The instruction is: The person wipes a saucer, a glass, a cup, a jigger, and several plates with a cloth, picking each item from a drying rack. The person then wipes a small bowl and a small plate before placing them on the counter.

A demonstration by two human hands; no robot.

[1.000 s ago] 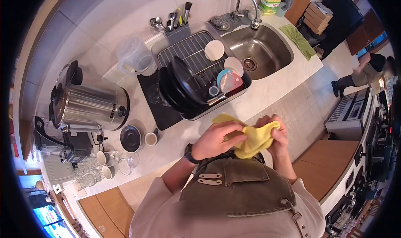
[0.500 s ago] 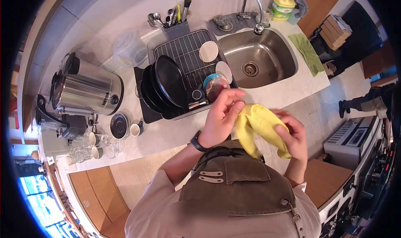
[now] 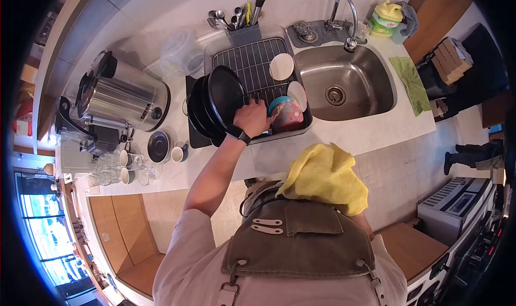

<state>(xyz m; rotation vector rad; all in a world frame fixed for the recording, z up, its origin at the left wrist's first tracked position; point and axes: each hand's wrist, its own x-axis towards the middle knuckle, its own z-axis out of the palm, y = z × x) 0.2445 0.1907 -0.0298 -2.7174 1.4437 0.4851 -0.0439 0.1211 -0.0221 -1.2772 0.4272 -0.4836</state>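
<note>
My left hand point(image 3: 251, 118) reaches into the dish rack point(image 3: 282, 136), palm down and fingers bent over a spot between the black plates and a bowl. What lies under those fingers is hidden. Beside it on the left, several black plates point(image 3: 224, 94) stand on edge. Close on its right is a tilted bowl point(image 3: 288, 115), blue and mottled reddish. A yellow cloth point(image 3: 325, 177) drapes over my right hand in front of the apron, hiding its fingers; only the right wrist point(image 3: 364, 224) shows below it.
Right of the rack is a steel sink point(image 3: 379, 99) with a faucet point(image 3: 352, 24). A green cloth point(image 3: 410, 83) lies at the counter's right end. Leftward stand a steel urn point(image 3: 126, 96), a saucer point(image 3: 158, 146), cups and glasses. Another person's legs point(image 3: 468, 156) show far right.
My left hand has left the yellow cloth and moved up and left into the dish rack. The cloth has spread out over my right hand. The view has shifted slightly.
</note>
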